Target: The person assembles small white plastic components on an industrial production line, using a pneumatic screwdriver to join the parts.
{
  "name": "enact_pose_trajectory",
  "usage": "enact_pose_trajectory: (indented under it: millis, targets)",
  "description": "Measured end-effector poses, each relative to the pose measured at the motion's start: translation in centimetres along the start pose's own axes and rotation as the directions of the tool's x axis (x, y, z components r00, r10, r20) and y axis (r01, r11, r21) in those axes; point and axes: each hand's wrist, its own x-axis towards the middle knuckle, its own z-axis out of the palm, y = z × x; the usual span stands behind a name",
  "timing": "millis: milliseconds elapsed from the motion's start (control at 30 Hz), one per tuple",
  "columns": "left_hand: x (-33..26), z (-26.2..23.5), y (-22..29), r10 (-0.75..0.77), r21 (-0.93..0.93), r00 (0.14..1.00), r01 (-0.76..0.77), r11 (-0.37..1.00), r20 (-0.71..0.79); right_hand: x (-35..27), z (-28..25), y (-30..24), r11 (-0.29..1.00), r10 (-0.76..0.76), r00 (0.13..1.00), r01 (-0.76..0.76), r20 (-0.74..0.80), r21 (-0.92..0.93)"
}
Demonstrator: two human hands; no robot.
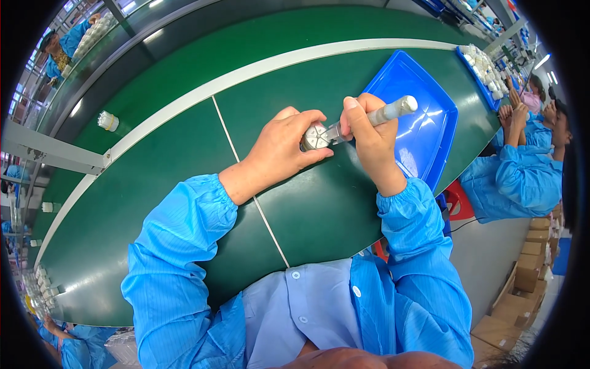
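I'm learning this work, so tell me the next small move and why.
Perhaps press the pale tool gently against the round piece: the right hand grips the tool, its tip near the piece's edge, and the left hand holds the piece.

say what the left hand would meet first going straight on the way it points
Probably the tool in the right hand: its near end sits right by the round part that the left hand holds; depth is unclear.

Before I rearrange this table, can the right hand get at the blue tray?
Likely yes: the blue tray lies beside the right hand, nothing visibly between, though that hand holds a grey handle.
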Motion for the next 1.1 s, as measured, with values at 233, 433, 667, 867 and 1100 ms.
enact_pose_trajectory:
  millis: [233, 433, 667, 867, 1100]
  targets:
    - [-0.4, 0.2, 0.8, 0.021, 0.105, 0.999, -0.016, 0.994, -0.044, -0.3, 0.3, 0.3, 0.999, 0.044, 0.999, -0.044, 0.013, -0.03]
    - [-0.9, 0.6, 0.8, -0.046, 0.015, 0.998, 0.047, 0.999, -0.054, -0.2, -0.5, 0.0, 0.996, -0.021, 0.999, 0.024, -0.045, 0.081]
    - [-0.8, 0.6, 0.8, -0.135, -0.129, 0.99, 0.138, 0.982, 0.029, 0.1, -0.5, 0.1, 0.999, -0.02, 1.0, 0.021, -0.021, 0.042]
    - [-0.6, 0.6, 0.6, -0.105, -0.144, 0.994, 0.108, 0.984, 0.029, 0.3, -0.5, 0.3, 1.0, 0.02, 1.0, -0.02, -0.002, -0.006]
    - [-0.6, 1.0, 1.3, -0.096, 0.132, 0.995, 0.098, 0.986, -0.021, 0.1, -0.3, 0.5, 0.999, -0.001, 1.0, 0.002, 0.004, -0.049]
